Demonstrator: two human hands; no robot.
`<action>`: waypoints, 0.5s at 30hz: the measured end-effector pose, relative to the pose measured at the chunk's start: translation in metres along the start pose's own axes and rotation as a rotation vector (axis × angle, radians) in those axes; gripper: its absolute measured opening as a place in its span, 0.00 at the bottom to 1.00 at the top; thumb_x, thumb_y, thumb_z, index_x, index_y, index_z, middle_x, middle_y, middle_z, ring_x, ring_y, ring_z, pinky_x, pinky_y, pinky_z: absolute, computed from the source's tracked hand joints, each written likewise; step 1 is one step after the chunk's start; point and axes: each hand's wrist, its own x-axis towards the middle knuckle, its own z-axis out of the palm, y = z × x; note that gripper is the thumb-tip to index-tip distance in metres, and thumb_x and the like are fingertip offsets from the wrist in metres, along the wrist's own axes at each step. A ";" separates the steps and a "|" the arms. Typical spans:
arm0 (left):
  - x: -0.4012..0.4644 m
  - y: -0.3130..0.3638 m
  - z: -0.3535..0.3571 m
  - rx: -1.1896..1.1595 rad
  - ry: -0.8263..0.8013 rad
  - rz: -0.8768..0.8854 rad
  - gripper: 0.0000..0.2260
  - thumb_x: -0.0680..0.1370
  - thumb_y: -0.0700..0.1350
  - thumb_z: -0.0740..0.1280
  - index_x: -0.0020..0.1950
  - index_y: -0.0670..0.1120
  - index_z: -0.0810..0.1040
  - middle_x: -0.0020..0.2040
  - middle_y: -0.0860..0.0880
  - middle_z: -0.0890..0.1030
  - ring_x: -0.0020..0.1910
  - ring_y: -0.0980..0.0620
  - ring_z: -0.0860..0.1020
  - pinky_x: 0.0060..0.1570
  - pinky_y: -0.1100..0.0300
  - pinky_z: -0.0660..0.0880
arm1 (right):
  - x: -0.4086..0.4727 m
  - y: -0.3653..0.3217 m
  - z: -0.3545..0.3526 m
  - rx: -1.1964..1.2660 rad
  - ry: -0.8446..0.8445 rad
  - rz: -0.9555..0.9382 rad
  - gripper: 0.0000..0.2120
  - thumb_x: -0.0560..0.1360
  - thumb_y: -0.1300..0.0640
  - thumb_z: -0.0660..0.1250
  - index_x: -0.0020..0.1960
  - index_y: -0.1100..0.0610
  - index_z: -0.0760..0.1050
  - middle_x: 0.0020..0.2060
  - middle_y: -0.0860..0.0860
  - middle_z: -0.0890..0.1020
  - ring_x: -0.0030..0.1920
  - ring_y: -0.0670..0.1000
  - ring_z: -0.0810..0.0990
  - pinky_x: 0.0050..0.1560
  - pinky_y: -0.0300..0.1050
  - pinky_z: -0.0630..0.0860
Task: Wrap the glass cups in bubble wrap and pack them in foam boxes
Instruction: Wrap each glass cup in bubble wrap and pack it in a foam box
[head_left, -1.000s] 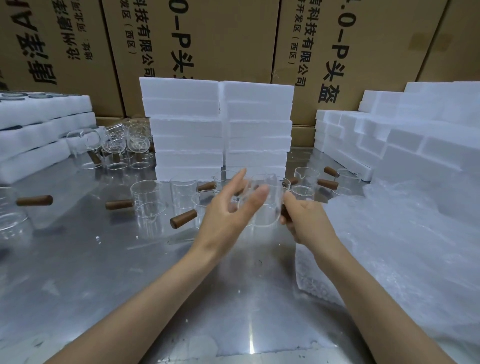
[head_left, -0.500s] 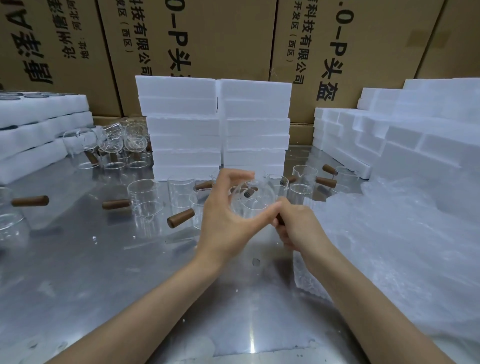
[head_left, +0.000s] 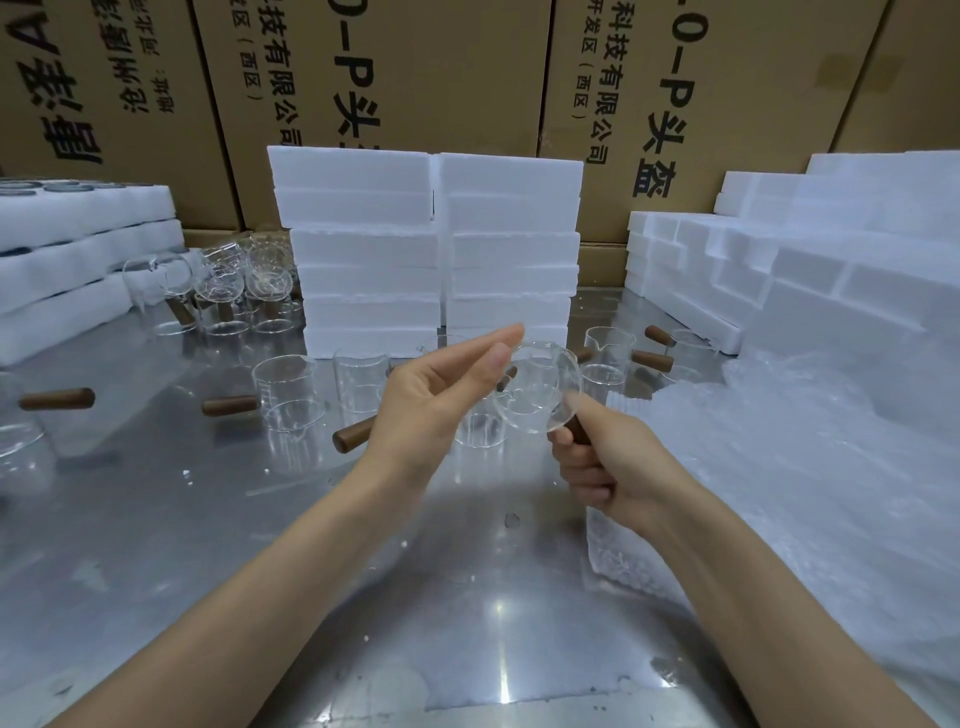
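The held glass cup (head_left: 537, 387) is clear and thin-walled, round, with a small pouring spout and a brown wooden handle (head_left: 575, 432) jutting from its side. It is tipped so its open mouth faces the camera, and it hangs in the air above the metal table (head_left: 363, 571), just right of centre.

The right hand (head_left: 602, 462) grips the wooden handle, its fingers (head_left: 579, 475) curled round it in a fist, so the glass bowl sticks up at about 11 o'clock from the fist. The left hand (head_left: 431, 400) sits at 9 o'clock of the cup, palm turned up, fingers (head_left: 493, 345) straight and held together, thumb alongside. The fingertips reach the cup's upper left rim; whether they touch the glass, I cannot tell.

Other glass cups (head_left: 285, 389) with the same wooden handles stand on the table behind the hands, from 9 to 2 o'clock. Two stacks of white foam boxes (head_left: 426, 249) rise at 12 o'clock in front of cardboard cartons (head_left: 447, 67). Bubble wrap (head_left: 779, 493) lies heaped on the table at 3 o'clock.
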 end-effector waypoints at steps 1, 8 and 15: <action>0.001 0.000 -0.003 0.010 -0.039 0.002 0.17 0.71 0.52 0.70 0.59 0.52 0.82 0.58 0.57 0.82 0.58 0.62 0.78 0.52 0.74 0.72 | 0.000 0.000 -0.001 0.024 -0.023 0.012 0.22 0.75 0.54 0.57 0.22 0.51 0.66 0.22 0.46 0.57 0.21 0.45 0.52 0.20 0.35 0.50; -0.002 0.001 -0.002 0.204 -0.091 0.128 0.23 0.67 0.48 0.77 0.61 0.58 0.78 0.62 0.60 0.79 0.65 0.62 0.73 0.68 0.64 0.66 | -0.002 -0.002 -0.001 0.104 -0.109 0.062 0.25 0.77 0.46 0.57 0.22 0.51 0.66 0.20 0.44 0.56 0.18 0.43 0.52 0.16 0.34 0.51; -0.011 -0.008 0.010 0.503 0.029 0.343 0.31 0.65 0.50 0.80 0.64 0.53 0.72 0.60 0.60 0.77 0.64 0.59 0.74 0.63 0.66 0.69 | -0.002 0.001 0.002 0.084 -0.080 0.029 0.24 0.77 0.49 0.55 0.23 0.51 0.64 0.20 0.45 0.57 0.20 0.44 0.52 0.17 0.34 0.52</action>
